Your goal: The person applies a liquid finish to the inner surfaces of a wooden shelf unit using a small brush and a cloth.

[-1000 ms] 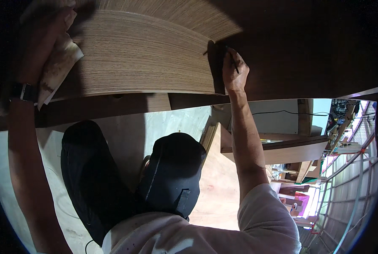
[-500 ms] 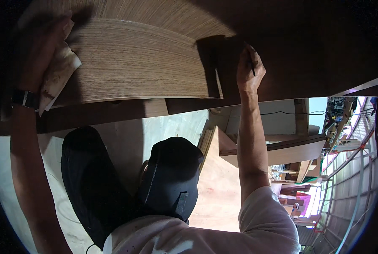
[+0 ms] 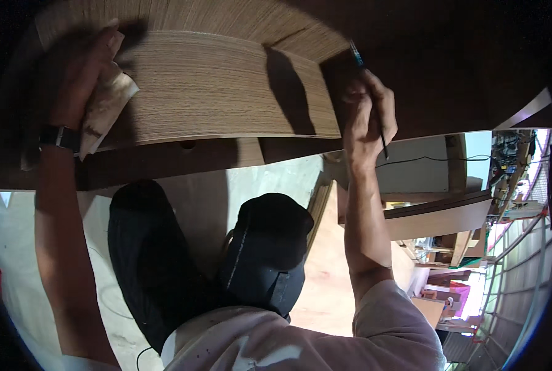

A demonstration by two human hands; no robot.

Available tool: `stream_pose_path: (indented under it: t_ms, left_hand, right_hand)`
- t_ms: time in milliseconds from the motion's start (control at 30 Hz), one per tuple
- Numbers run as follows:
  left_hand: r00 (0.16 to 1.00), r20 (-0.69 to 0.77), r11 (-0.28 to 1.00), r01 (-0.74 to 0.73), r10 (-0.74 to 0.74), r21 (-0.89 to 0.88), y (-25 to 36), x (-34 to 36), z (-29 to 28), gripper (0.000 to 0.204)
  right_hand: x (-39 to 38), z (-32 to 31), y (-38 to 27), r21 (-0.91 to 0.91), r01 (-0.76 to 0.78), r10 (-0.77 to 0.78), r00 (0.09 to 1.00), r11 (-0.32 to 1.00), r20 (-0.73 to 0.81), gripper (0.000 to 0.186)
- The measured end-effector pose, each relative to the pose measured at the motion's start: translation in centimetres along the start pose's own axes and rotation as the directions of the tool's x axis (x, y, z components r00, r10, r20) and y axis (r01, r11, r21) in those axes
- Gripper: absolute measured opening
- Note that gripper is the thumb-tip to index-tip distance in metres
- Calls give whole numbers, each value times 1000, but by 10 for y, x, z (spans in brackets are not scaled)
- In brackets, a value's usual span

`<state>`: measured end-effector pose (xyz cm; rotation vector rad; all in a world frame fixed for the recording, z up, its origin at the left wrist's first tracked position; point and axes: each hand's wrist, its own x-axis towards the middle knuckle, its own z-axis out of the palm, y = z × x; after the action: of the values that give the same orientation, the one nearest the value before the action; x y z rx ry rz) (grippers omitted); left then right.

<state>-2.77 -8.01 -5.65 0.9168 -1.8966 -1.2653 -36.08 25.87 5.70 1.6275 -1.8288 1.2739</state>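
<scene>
Between the fingers of my right hand (image 3: 367,120) is a thin paintbrush (image 3: 384,145) with a dark handle. Its blue-banded tip end points up and away, beside the far right corner of a wood-grain board (image 3: 214,86). Whether the tip touches any surface I cannot tell. My left hand (image 3: 81,86) lies in shadow at the board's left end, closed on a pale, brown-stained rag (image 3: 110,105) that hangs beside the wrist. Those fingers are partly hidden in the dark. The board sits inside a brown wooden cabinet-like piece, and a hand-shaped shadow falls on it.
Below the board runs the cabinet's front edge (image 3: 208,172). My bent knees (image 3: 270,229) are under it. To the right lie a light plywood sheet (image 3: 322,272) and a curved brown panel (image 3: 437,219). A dark cable (image 3: 433,159) crosses there, with cluttered shelves (image 3: 508,164) beyond.
My right hand has turned, bringing the paintbrush's tip out into the light and its handle lower along the wrist. The whole view has shifted slightly. My left hand still holds the rag.
</scene>
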Motion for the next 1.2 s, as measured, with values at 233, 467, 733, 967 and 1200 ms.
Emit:
stream_pose_path:
  t_ms: [233,467,733,967,1200]
  left_hand:
    - [968,-102,972,225,-231,-66,29,-17,6,73]
    - [824,-563,995,17,-67,-94,91,-44,51,47]
    - [969,-225,915,1,-100,-404,71,-48,15,47]
    - [979,-146,955,93,-139,-280,61,-57,-16,60]
    - [926,377,829,230,-25,-510,103,-166,36,48]
  right_hand:
    - [-53,54,-63,756,-460,432,864,467,259,32]
    - [-62,66,-70,817,-573,352,780,68,517,11]
    - [-103,15,-59,644,-765,149,639,14,755,21]
    - [-116,-5,-81,816,-572,304,795,86,525,10]
    - [-89,-36,-136,778,-386,249,921,495,298,21]
